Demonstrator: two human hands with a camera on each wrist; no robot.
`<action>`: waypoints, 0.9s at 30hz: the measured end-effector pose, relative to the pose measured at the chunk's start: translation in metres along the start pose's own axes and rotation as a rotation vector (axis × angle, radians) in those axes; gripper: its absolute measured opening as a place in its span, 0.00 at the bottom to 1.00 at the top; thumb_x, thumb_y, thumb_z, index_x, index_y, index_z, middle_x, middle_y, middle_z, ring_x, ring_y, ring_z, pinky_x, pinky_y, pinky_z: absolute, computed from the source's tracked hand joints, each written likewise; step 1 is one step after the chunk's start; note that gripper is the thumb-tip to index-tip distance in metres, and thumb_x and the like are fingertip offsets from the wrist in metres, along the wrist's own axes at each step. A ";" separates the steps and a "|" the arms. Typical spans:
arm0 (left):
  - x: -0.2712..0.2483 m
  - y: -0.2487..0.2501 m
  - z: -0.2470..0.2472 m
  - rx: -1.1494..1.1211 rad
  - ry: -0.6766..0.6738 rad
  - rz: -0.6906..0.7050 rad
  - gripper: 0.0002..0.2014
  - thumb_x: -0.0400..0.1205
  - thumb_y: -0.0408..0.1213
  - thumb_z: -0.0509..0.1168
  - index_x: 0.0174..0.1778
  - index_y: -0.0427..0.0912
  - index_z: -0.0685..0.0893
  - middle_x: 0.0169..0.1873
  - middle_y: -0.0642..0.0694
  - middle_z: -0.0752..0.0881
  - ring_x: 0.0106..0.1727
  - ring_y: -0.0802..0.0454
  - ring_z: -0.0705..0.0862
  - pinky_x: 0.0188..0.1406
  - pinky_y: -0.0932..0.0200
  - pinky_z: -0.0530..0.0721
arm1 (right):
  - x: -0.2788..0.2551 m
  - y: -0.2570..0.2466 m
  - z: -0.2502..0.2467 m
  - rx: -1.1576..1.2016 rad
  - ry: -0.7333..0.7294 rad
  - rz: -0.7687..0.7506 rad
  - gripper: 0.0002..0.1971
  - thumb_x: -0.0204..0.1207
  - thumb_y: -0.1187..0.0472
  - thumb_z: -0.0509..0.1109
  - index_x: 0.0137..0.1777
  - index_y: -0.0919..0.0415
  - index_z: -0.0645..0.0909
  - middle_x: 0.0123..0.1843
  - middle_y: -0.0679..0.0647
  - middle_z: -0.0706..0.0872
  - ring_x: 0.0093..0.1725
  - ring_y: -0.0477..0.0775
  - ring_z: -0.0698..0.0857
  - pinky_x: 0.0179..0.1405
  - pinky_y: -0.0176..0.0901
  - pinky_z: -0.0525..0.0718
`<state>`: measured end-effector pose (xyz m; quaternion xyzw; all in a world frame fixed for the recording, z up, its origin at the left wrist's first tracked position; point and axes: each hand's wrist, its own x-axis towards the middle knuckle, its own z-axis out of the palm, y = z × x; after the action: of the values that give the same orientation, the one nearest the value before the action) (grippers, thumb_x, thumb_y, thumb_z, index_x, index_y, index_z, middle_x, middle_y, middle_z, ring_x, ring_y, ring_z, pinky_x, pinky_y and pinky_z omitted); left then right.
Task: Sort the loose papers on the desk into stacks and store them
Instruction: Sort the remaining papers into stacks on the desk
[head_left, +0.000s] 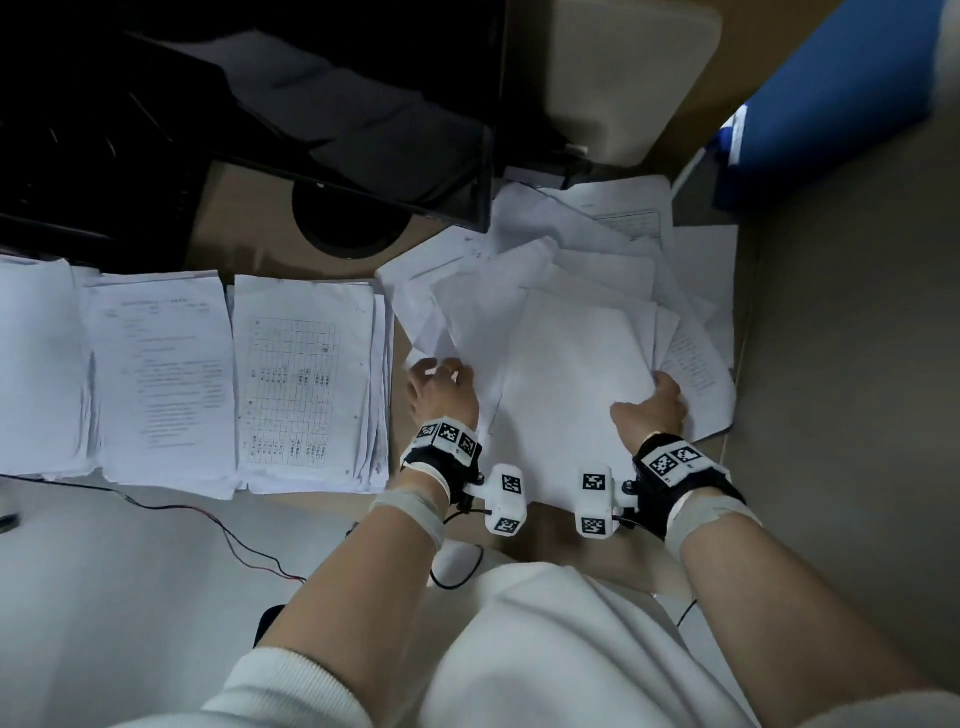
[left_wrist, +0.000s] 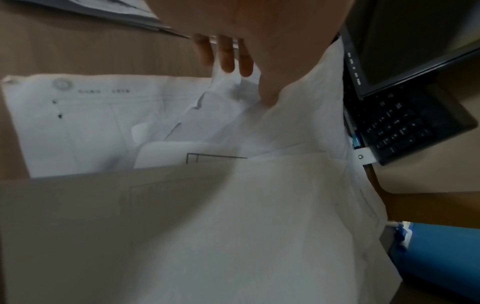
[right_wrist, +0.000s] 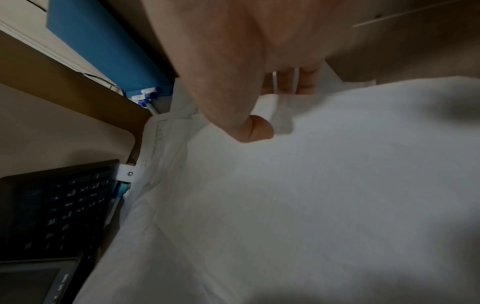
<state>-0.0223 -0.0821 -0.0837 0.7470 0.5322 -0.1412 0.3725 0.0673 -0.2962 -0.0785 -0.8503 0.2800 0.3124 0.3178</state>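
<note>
Loose pile of white paper sheets (head_left: 566, 322) fanned on the brown wooden desk (head_left: 244, 228), right of three squared stacks of printed sheets (head_left: 306, 384); print too blurred to read. Right hand (head_left: 657, 410) pinches the top blank white sheet (head_left: 566, 395) at its right edge, thumb (right_wrist: 249, 125) on top. Left hand (head_left: 441, 389): fingers (left_wrist: 226, 59) curled on a sheet corner at the pile's left edge. Wrist views alone show the black keyboard (left_wrist: 400, 127). Blue folder (head_left: 831, 98) far right.

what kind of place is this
Most likely an office desk: a dark monitor and keyboard stand beside neat paper stacks, while both hands sift a loose paper pile by a blue folder.
</note>
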 end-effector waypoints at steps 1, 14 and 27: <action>0.003 0.003 0.000 0.040 -0.002 0.024 0.14 0.87 0.40 0.61 0.64 0.42 0.86 0.74 0.44 0.73 0.77 0.41 0.67 0.76 0.51 0.64 | 0.000 0.000 0.002 0.042 -0.026 0.011 0.38 0.71 0.69 0.69 0.82 0.55 0.63 0.74 0.62 0.75 0.66 0.66 0.81 0.63 0.53 0.83; 0.011 0.031 0.003 -0.457 -0.283 -0.046 0.39 0.82 0.24 0.60 0.86 0.44 0.49 0.75 0.38 0.75 0.72 0.39 0.77 0.75 0.47 0.74 | 0.017 -0.011 0.013 -0.013 -0.072 0.013 0.40 0.72 0.60 0.75 0.84 0.52 0.63 0.82 0.60 0.66 0.78 0.65 0.70 0.69 0.54 0.75; 0.007 0.046 0.013 -0.130 -0.265 -0.074 0.50 0.78 0.43 0.70 0.89 0.54 0.42 0.84 0.37 0.57 0.83 0.33 0.58 0.80 0.39 0.58 | 0.023 -0.021 0.033 0.156 -0.171 0.022 0.49 0.50 0.46 0.72 0.78 0.56 0.69 0.73 0.58 0.78 0.70 0.63 0.80 0.68 0.60 0.81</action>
<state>0.0244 -0.0939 -0.0779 0.6761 0.5135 -0.2178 0.4816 0.0847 -0.2655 -0.1067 -0.7902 0.2843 0.3646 0.4023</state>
